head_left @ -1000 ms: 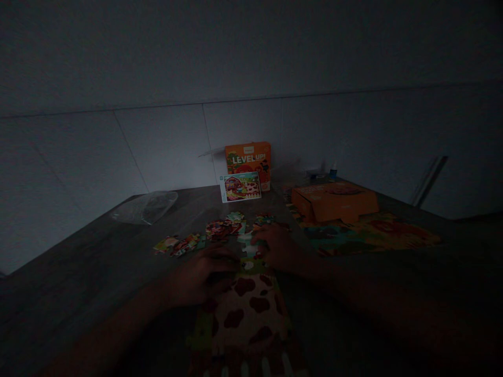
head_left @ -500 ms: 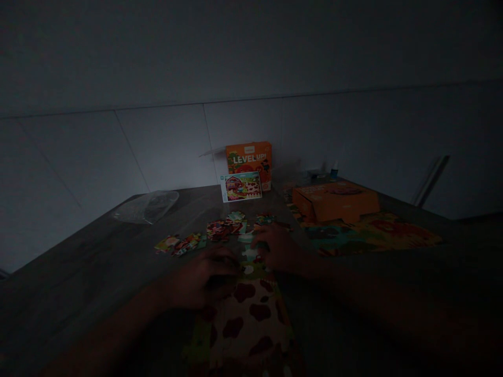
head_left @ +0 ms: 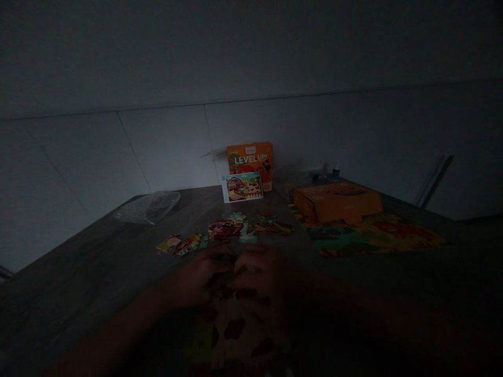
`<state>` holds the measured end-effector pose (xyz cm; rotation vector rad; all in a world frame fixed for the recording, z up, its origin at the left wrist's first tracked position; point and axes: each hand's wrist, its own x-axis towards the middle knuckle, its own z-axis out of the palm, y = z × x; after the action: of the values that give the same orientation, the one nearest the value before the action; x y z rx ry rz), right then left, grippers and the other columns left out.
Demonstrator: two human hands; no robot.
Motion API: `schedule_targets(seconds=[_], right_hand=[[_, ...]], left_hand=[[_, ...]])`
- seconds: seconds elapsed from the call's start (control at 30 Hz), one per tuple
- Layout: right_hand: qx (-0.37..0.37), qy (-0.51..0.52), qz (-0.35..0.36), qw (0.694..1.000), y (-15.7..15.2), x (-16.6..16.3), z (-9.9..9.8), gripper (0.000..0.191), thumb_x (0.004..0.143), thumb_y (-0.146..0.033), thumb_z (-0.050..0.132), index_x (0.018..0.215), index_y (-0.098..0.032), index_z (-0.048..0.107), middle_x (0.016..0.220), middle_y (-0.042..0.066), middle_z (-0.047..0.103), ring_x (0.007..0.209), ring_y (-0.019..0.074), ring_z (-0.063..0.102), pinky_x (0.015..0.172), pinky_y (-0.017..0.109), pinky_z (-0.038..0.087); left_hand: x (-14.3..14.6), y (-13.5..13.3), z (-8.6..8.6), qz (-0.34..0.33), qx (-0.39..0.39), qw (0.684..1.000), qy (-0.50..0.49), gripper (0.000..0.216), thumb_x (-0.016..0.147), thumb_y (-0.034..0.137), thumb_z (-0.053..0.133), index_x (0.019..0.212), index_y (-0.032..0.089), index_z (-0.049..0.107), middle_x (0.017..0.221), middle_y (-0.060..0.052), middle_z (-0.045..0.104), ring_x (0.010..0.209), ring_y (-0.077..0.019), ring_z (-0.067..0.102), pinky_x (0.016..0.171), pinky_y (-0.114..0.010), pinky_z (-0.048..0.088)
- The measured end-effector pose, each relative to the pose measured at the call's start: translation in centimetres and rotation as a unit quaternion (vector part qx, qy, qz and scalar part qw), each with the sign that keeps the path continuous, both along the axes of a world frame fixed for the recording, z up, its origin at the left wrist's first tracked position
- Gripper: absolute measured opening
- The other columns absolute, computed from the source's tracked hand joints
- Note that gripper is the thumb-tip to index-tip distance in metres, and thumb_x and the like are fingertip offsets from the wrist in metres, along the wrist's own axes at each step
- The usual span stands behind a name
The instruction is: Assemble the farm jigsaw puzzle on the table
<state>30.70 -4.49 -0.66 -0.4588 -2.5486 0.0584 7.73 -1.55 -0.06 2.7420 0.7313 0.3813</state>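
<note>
In the dim light a partly joined jigsaw puzzle (head_left: 236,330) lies in front of me, showing a pale hide with dark red patches. My left hand (head_left: 198,277) rests at its far left edge, fingers bent but apart, with nothing visible in them. Beside it, almost touching, my right hand (head_left: 259,269) covers the far end of the puzzle. Its fingers curl downward and are smeared by motion and darkness; whether they hold a piece is hidden. Just beyond the hands are loose puzzle pieces (head_left: 226,229), in several small heaps.
A picture card (head_left: 242,187) leans on an upright orange box (head_left: 250,157) by the wall. On the right, an orange carton (head_left: 338,201) stands on a colourful printed sheet (head_left: 377,235). A clear plastic bag (head_left: 149,207) lies back left; a small bottle (head_left: 335,171) stands at the back right.
My right hand has come back toward me and left, from near the loose pieces to the puzzle's far end. My left hand has barely moved.
</note>
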Motion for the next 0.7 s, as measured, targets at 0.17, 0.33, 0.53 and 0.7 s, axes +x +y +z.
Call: schedule_targets(seconds=[0.17, 0.33, 0.53, 0.7], right_hand=[[0.018, -0.077, 0.159, 0.984, -3.0, -0.7, 0.3, 0.038, 0.090, -0.032, 0.059, 0.127, -0.025, 0.060, 0.134, 0.009, 0.059, 0.129, 0.0213, 0.049, 0.107, 0.034, 0.038], [-0.025, -0.122, 0.132, 0.983, -2.7, -0.2, -0.1, 0.057, 0.083, -0.040, 0.066, 0.136, -0.024, 0.053, 0.153, 0.009, 0.040, 0.140, 0.0250, 0.038, 0.113, 0.035, 0.032], [-0.014, -0.156, 0.121, 0.980, -3.0, -0.5, -0.6, 0.041, 0.090, -0.034, 0.059, 0.131, -0.032, 0.055, 0.155, 0.005, 0.038, 0.144, 0.0230, 0.029, 0.115, 0.040, 0.026], [-0.017, -0.175, 0.152, 0.972, -2.9, -0.5, -0.3, 0.060, 0.092, -0.037, 0.058, 0.147, -0.029, 0.036, 0.155, 0.011, 0.034, 0.145, 0.0256, 0.025, 0.115, 0.046, 0.025]], left_hand=[[-0.7, 1.0, -0.8, 0.099, 0.077, 0.992, 0.003, 0.032, 0.093, 0.017, 0.045, 0.116, 0.020, 0.068, 0.133, -0.011, 0.056, 0.125, -0.0277, 0.050, 0.106, -0.044, 0.044], [-1.0, 1.6, -1.5, 0.114, 0.069, 0.991, 0.026, 0.036, 0.098, 0.028, 0.045, 0.129, 0.020, 0.061, 0.137, -0.011, 0.054, 0.128, -0.0268, 0.049, 0.110, -0.044, 0.042], [-1.0, 1.6, -1.8, 0.116, 0.067, 0.991, 0.031, 0.037, 0.099, 0.029, 0.043, 0.129, 0.020, 0.062, 0.139, -0.012, 0.054, 0.130, -0.0272, 0.049, 0.111, -0.046, 0.041], [-1.0, 1.7, -1.9, 0.120, 0.079, 0.989, 0.027, 0.037, 0.097, 0.027, 0.045, 0.129, 0.018, 0.062, 0.140, -0.012, 0.054, 0.131, -0.0264, 0.048, 0.111, -0.044, 0.042]])
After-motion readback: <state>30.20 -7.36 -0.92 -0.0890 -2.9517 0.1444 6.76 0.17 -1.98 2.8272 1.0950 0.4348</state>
